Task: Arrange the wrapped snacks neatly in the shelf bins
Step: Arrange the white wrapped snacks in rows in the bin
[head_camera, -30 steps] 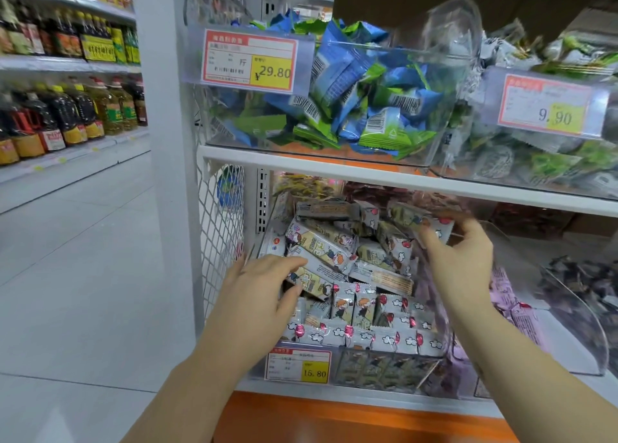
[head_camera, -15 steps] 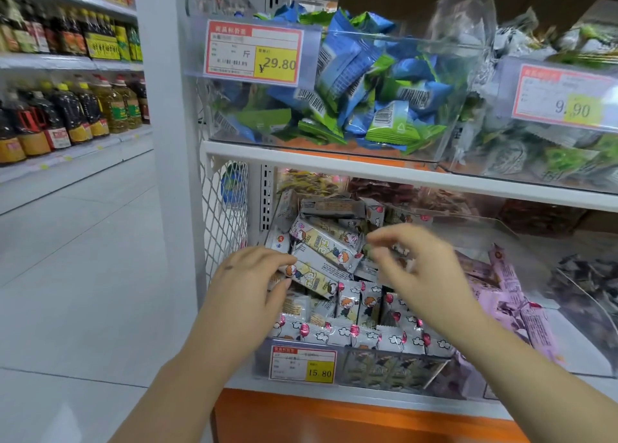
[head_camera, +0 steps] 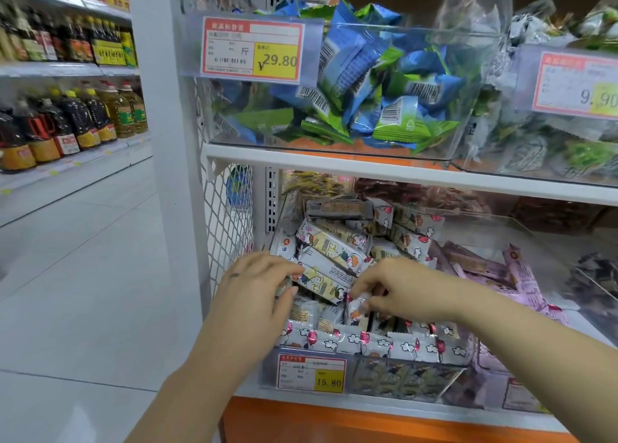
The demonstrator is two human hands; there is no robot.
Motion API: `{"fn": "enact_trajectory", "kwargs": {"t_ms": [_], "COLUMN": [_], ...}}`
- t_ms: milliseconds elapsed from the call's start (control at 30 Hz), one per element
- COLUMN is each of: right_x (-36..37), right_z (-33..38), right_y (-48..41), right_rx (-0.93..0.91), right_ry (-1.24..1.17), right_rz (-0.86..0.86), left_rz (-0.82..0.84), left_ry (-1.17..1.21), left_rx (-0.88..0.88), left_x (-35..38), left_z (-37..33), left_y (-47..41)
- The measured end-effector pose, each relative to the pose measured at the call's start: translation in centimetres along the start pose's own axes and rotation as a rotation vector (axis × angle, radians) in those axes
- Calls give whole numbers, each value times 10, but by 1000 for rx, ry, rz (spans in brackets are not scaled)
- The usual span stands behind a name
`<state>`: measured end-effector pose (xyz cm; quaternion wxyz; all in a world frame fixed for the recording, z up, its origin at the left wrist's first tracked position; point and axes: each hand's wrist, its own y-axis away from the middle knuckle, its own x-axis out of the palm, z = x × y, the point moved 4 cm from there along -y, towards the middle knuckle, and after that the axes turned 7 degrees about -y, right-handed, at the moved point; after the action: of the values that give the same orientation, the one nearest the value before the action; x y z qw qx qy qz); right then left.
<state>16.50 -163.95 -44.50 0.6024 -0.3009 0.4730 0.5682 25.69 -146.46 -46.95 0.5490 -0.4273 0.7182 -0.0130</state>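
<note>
The left hand (head_camera: 257,292) reaches into the lower shelf's leftmost bin, its fingers curled over the left end of a tilted pack (head_camera: 321,283) with the thumb underneath, so it grips that pack. The right hand (head_camera: 404,292) comes in from the right, its fingertips bunched and pinching a small pack (head_camera: 357,306) just below the tilted one; the two hands are near each other but apart.

The wrapped snacks (head_camera: 337,245) are oblong pillow packs in pale grey-white film printed with cartoon children, yellow panels, white clouds and pink balloons. At the back they lie heaped at mixed angles; along the front a row (head_camera: 384,342) stands on edge, side by side, against the front wall. They fill the clear bin (head_camera: 411,380), which carries a red and yellow price tag (head_camera: 311,374) reading 15.80.

Just to the right, a neighbouring bin holds purple packs (head_camera: 525,275). On the shelf above, another clear bin holds blue and green packs (head_camera: 368,84) behind a tag (head_camera: 252,49) reading 29.80. Across the aisle to the left, bottles (head_camera: 77,121) line the shelves.
</note>
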Motion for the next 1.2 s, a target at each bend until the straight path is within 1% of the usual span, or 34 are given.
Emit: {"fn": "enact_trajectory", "kwargs": {"t_ms": [67, 133, 300, 467, 600, 767, 867, 967, 1200], "right_x": [0, 1, 6, 5, 0, 5, 10, 17, 28], "right_z": [2, 3, 2, 3, 1, 12, 16, 15, 13], "right_y": [2, 2, 1, 3, 5, -13, -22, -22, -21], "right_rx": [-18, -34, -57, -64, -47, -61, 9, 62, 162], "right_ry": [-88, -119, -16, -17, -31, 8, -101, -226, -328], "right_rz": [0, 2, 6, 109, 158, 127, 132, 199, 323], "left_rz": [9, 8, 18, 20, 13, 11, 5, 3, 3], "left_ry": [-2, -4, -11, -12, -6, -3, 4, -1, 4], "left_rx": [0, 2, 0, 2, 4, 10, 14, 21, 15], "left_x": [0, 0, 1, 2, 0, 0, 0, -1, -2], "left_z": [1, 2, 1, 3, 2, 4, 5, 5, 4], "left_y": [0, 1, 2, 1, 2, 2, 3, 3, 3]}}
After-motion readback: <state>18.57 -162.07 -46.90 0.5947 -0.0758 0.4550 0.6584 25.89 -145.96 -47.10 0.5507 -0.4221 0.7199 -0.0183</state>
